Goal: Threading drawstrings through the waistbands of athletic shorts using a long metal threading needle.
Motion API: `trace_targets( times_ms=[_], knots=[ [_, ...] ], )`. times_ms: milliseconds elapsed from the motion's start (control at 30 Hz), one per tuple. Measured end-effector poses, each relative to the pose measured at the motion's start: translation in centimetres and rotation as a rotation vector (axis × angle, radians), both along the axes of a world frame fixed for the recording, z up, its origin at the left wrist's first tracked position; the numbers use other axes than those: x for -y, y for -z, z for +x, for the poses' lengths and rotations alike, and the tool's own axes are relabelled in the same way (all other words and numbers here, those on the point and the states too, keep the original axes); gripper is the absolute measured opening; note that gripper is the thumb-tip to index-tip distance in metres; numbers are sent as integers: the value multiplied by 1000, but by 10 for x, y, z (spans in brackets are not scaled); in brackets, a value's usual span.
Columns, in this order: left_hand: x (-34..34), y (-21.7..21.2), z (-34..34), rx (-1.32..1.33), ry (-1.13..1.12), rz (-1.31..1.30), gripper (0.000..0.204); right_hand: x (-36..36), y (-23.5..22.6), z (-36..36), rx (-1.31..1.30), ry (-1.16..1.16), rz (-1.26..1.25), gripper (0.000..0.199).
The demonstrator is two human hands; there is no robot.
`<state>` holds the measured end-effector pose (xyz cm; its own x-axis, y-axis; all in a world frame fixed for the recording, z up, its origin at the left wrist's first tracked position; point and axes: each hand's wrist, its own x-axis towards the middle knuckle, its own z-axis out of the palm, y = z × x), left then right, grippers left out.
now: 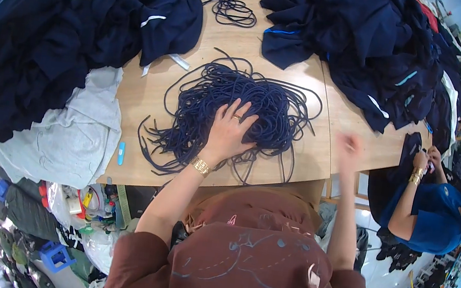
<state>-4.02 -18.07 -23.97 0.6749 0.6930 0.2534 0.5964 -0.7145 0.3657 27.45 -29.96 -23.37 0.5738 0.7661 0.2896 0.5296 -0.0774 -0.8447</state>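
Note:
A tangled heap of thin dark navy cords (274, 106) lies on the wooden table in front of me, with loose ends trailing toward the near edge. My left hand (231, 132) rests on top of the heap, its fingers spread and pressed lightly into it. A ring and a gold-coloured band show on that arm. Out to the right of the heap, my right hand (349, 149) is raised over the table's near edge. Motion smears its fingers, and I cannot make out anything in them.
Dark navy garments are piled at the left (51, 36) and at the right (369, 40). A smaller cord bundle (230, 8) lies farther back. Light grey fabric (80, 123) hangs over the left edge beside a small blue tool (121, 153). A co-worker (433, 214) handles dark cloth at the right.

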Motion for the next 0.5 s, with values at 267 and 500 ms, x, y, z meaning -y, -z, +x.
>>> trace_targets(
  times_ms=[267, 500],
  knots=[
    [20, -38, -15, 184, -106, -183, 75, -144, -33, -118, 386, -934, -414, 21],
    [19, -106, 24, 640, -275, -102, 82, -130, -170, -86, -47, -980, -238, 17]
  ],
)
